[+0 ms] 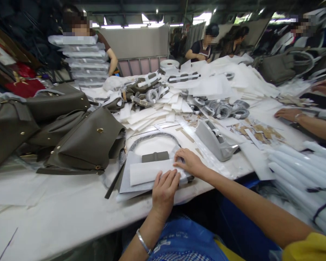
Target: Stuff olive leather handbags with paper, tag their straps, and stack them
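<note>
A dark olive-grey bag lies flat near the table's front edge, mostly covered by white sheets, with its wrapped handle (154, 135) arching away from me. On top rests a white rectangular sheet (145, 173), and behind it shows an olive strip with a raised middle band (155, 156). My left hand (165, 188) lies on the sheet's front right part, fingers stretched out. At the sheet's right end is my right hand (190, 163), its thumb and fingertips curled together in a pinch. What sits between those fingertips is too small to tell.
Olive bags (81, 137) are heaped on the left. A light grey bag piece (215, 139) stands to the right. Behind are white sheets (143, 117) and wrapped handle coils (222, 108). A co-worker's hand (289, 114) rests at right, above white wrapped rolls (296, 170). Other people work farther back.
</note>
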